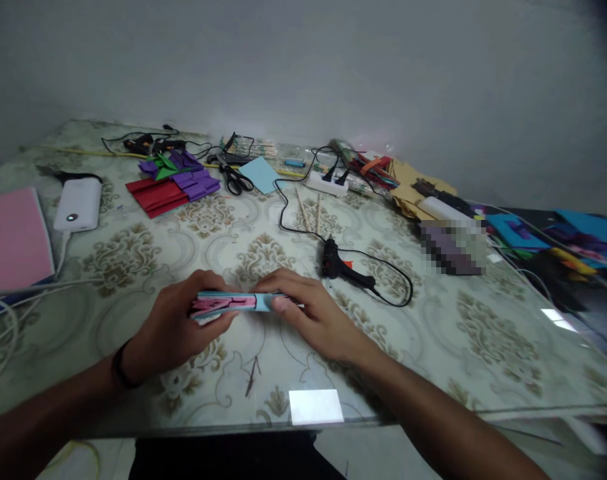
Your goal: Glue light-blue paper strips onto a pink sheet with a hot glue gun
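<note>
A flat folded paper piece, light blue outside with pink layers inside, is held edge-on just above the patterned table near its front. My left hand grips its left end, thumb below and fingers above. At the right end my right hand pinches the blue part between thumb and fingers. Beyond my right hand, a black glue gun lies on the table with its cord looped. Two thin wooden sticks lie behind the glue gun.
Red folded paper, purple paper, black-handled scissors, a light blue sheet and a white power strip lie toward the back. At left are a white power bank and a pink sheet. Coloured papers lie at right.
</note>
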